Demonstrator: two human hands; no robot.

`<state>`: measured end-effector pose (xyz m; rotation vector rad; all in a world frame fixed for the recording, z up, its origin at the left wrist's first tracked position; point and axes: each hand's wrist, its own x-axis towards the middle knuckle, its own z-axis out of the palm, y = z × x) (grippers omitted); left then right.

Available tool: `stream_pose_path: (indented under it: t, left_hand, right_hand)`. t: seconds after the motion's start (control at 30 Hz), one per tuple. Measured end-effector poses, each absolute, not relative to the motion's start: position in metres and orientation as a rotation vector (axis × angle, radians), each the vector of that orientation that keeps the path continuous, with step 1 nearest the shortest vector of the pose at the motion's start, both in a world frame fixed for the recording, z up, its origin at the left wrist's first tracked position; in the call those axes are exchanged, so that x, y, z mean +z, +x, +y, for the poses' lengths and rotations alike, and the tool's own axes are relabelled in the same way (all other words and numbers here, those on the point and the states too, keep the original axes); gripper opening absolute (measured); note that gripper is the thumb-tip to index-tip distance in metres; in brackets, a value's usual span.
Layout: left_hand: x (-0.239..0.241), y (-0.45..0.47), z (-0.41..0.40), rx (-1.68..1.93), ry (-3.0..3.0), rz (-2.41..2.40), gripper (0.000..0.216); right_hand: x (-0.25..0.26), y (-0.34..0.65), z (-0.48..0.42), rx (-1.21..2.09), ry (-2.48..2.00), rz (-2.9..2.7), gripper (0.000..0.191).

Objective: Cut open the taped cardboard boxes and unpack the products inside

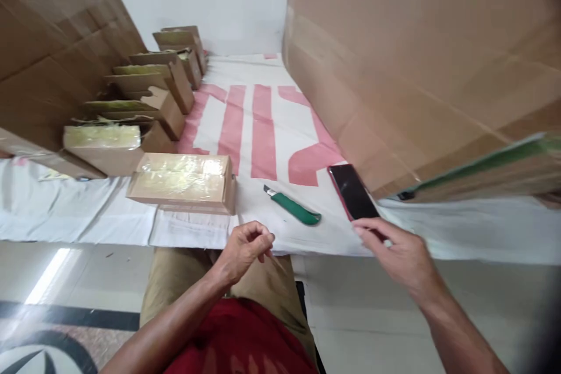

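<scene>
My left hand (242, 250) hovers at the table's near edge with fingers curled loosely and nothing in it. My right hand (397, 248) reaches toward a dark smartphone (352, 190) lying on the white cloth; its fingertips touch the phone's near end. A green utility knife (293, 206) lies on the cloth between the hands, blade end pointing left. A small cardboard box (184, 182) sealed with clear tape sits just beyond my left hand.
A white cloth with red lettering (263, 128) covers the table. A row of several open small cartons (144, 93) runs along the left. Large cardboard boxes stand at left (48, 47) and right (416, 58). A flat green-edged board (491, 172) juts out at right.
</scene>
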<state>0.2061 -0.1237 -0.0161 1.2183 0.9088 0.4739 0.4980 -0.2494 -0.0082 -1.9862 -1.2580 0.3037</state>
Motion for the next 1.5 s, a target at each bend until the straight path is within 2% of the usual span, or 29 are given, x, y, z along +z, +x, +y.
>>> stream_pose_path:
  t: [0.1,0.13,0.2,0.3,0.33,0.43,0.53,0.87,1.27,1.5]
  left_hand:
    - [-0.023,0.201,-0.125,0.554,1.466,0.925,0.011]
    - [-0.022,0.196,-0.126,0.616,1.590,0.920,0.010]
    - [-0.014,0.183,-0.129,0.764,1.842,0.875,0.019]
    - [0.010,0.152,-0.131,0.969,2.126,0.835,0.016]
    - [0.019,0.140,-0.129,1.040,2.191,0.844,0.021]
    - [0.038,0.107,-0.115,1.308,2.319,0.949,0.036]
    - [0.041,0.088,-0.088,1.497,2.439,1.168,0.035]
    - [0.015,0.093,-0.049,1.296,2.549,1.369,0.015]
    - [0.007,0.095,-0.046,1.362,2.624,1.368,0.017]
    - [0.004,0.096,-0.045,1.388,2.626,1.387,0.018]
  right_hand:
    - [-0.010,0.437,-0.192,0.585,-1.731,-1.365,0.020]
    - [-0.013,0.420,-0.171,0.648,-1.665,-1.356,0.019]
    - [-0.022,0.394,-0.129,0.732,-1.522,-1.339,0.017]
    - [-0.037,0.368,-0.077,0.784,-1.357,-1.318,0.016]
    - [-0.042,0.362,-0.065,0.784,-1.333,-1.313,0.016]
    - [-0.052,0.348,-0.045,0.759,-1.303,-1.294,0.017]
    - [-0.058,0.340,-0.042,0.736,-1.286,-1.266,0.022]
    - [-0.068,0.323,-0.041,0.692,-1.268,-1.185,0.026]
    - [-0.069,0.314,-0.051,0.643,-1.257,-1.154,0.025]
    - [-0.063,0.317,-0.044,0.603,-1.275,-1.172,0.015]
